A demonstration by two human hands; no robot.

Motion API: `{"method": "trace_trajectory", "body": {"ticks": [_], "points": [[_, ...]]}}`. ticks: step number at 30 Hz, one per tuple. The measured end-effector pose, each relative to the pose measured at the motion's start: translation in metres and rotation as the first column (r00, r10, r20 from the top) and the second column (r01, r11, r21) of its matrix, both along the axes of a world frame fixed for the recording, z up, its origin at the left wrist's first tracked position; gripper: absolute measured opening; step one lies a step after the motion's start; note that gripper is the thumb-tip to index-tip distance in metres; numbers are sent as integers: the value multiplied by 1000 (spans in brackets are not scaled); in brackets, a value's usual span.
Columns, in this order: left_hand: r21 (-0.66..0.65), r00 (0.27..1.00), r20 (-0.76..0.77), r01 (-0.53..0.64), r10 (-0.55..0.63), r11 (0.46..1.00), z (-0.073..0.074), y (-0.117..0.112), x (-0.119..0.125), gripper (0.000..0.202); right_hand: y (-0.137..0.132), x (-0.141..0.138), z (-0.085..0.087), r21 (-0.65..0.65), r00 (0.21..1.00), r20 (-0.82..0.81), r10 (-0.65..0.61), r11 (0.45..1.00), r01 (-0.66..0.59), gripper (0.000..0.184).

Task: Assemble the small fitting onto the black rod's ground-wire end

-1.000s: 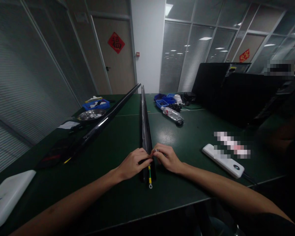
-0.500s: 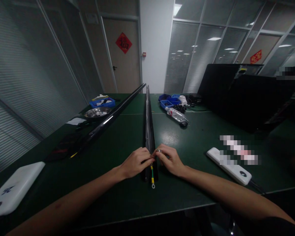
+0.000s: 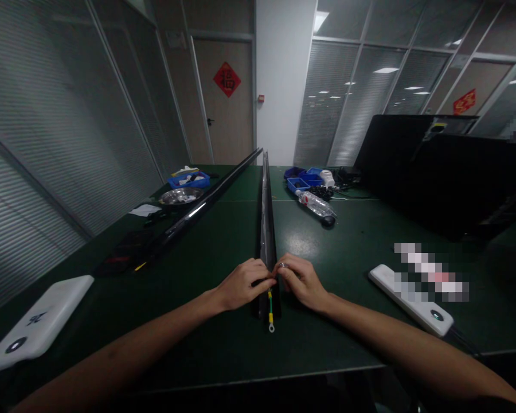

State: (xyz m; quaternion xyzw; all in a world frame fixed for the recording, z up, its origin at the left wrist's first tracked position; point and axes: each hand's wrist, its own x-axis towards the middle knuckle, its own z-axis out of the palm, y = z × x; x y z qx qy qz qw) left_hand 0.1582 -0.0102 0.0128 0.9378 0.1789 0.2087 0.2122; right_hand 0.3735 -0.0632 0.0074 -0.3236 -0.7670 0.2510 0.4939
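Note:
A long dark channel-shaped profile (image 3: 265, 223) lies lengthwise on the green table, its near end under my hands. My left hand (image 3: 247, 284) is closed above that end, thumb and fingertips pinched together. From the right, my right hand (image 3: 300, 281) meets it, fingers curled and a ring on one of them. What the fingertips pinch is hidden between them. Just below hangs a short green-yellow wire (image 3: 270, 307) with a ring terminal at its near end; its upper end runs beneath the fingers.
A second dark profile (image 3: 198, 207) lies slantwise to the left. Beyond it are a metal bowl (image 3: 165, 198) and a blue bin (image 3: 189, 180). A plastic bottle (image 3: 316, 205) and blue trays (image 3: 298, 184) lie back right. White devices (image 3: 38, 321) flank both sides; black monitors (image 3: 395, 172) stand right.
The whole view has shifted slightly, so things appear a little further right. Both hands keep the same pinched pose at the profile's near end.

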Motion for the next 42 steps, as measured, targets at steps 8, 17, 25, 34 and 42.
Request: {"method": "trace_trajectory", "body": {"ticks": [8,17,25,34,42], "points": [[26,1000,10,0,-1,1000,-1,1,1,24,-2,-2,2,38,997,19,-77,996,76,30],[27,1000,11,-4,4,1000,-3,1,0,24,0,1,4,23,999,34,11,1000,-12,35],[25,1000,13,10,-10,1000,-2,0,1,27,-3,0,5,45,1000,21,-12,999,11,32],[22,1000,8,4,-5,1000,-1,0,1,26,-1,2,3,21,1000,19,9,1000,-9,29],[25,1000,-6,10,-10,1000,1,0,0,26,-1,2,6,12,999,7,34,999,-34,32]]}}
